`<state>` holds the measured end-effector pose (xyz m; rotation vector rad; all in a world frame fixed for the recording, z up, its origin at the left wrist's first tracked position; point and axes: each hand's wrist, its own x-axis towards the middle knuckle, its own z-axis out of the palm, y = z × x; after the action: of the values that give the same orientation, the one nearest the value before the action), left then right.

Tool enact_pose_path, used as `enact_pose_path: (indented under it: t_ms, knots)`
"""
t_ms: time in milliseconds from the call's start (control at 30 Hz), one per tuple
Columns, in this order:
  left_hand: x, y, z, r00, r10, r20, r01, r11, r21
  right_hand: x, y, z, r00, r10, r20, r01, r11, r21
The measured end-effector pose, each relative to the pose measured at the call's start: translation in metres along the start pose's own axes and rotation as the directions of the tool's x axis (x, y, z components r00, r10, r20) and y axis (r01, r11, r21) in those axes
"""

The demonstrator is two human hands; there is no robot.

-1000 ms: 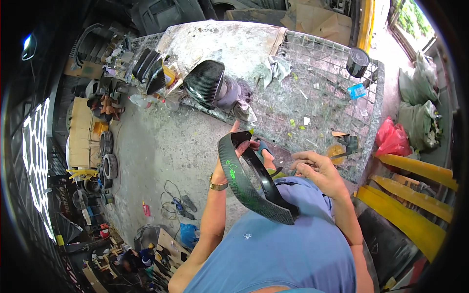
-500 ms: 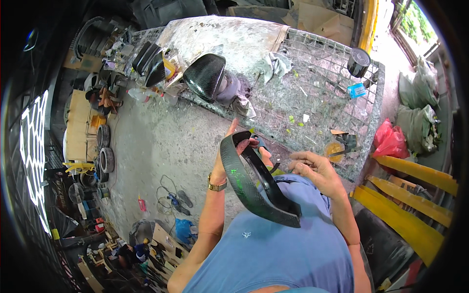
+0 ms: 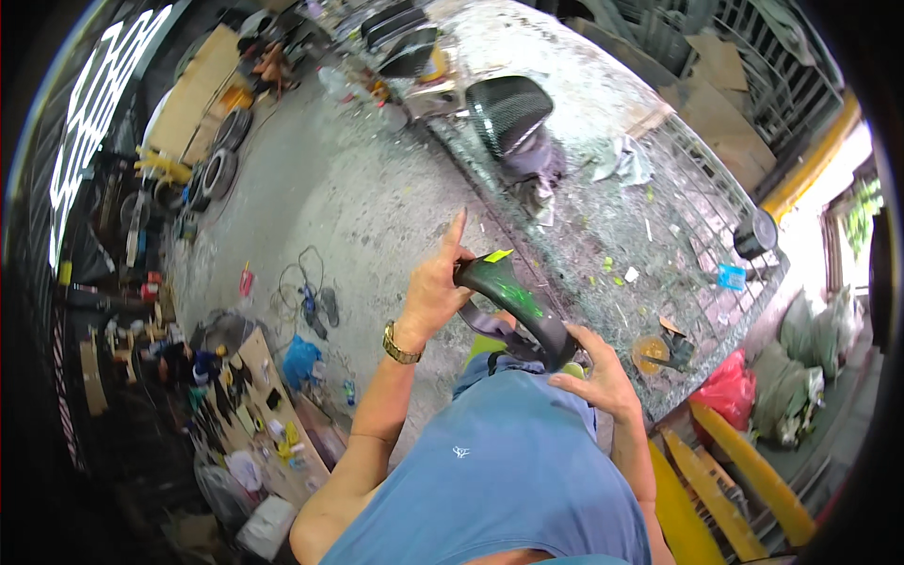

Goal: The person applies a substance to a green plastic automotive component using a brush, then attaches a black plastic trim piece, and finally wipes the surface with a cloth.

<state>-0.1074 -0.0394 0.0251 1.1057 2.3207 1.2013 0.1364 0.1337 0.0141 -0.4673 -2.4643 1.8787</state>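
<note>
A curved black carbon-fibre part (image 3: 518, 299) with green marks on its outer face is held in front of my waist. My left hand (image 3: 433, 297) grips its left end with the index finger stretched out past it; a bit of yellow-green tape (image 3: 497, 255) sticks up there. At the other end, my right hand (image 3: 605, 379) has its fingers and thumb on either side of the part. A glossy carbon-fibre mirror cover (image 3: 511, 113) rests on a grey cloth (image 3: 539, 184) on the worktable (image 3: 593, 231) beyond my hands.
Several dark shells (image 3: 411, 53) lie at the table's far end. Toward the right stand a black can (image 3: 755, 234), a blue packet (image 3: 730, 276) and an amber dish (image 3: 650, 354). A red bag (image 3: 730, 388) and yellow beams (image 3: 753, 471) are beyond. Cables and shoes (image 3: 328, 307) lie on the floor.
My view has turned, so the table sits at a steeper slant. The part has been turned to show its green-marked face upward, and my right hand has come onto its right end.
</note>
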Motion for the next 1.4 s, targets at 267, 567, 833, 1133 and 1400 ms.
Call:
enact_pose_path:
  t_ms: [267,567,833,1133,1400]
  knots:
    - [-0.048,-0.008,-0.033,0.969,0.185,-0.165,-0.086,0.876,0.475,0.078,0.008,0.073,0.995,-0.095,0.025,0.098,0.981,-0.168]
    - [-0.074,-0.097,-0.111,0.963,0.195,-0.185,-0.102,0.902,0.419,0.155,-0.006,0.165,0.993,-0.118,0.020,0.119,0.987,-0.105]
    - [-0.074,-0.181,-0.199,0.958,0.154,-0.242,-0.067,0.941,0.333,0.229,-0.067,0.239,0.985,-0.162,0.053,0.171,0.940,-0.297]
    - [-0.082,-0.246,-0.247,0.902,0.195,-0.386,-0.128,0.973,0.192,0.277,-0.118,0.277,0.991,-0.020,0.131,0.065,0.933,-0.353]
    - [-0.054,-0.260,-0.270,0.892,0.181,-0.414,-0.083,0.966,0.244,0.332,-0.131,0.278,0.975,0.003,0.222,0.071,0.945,-0.321]
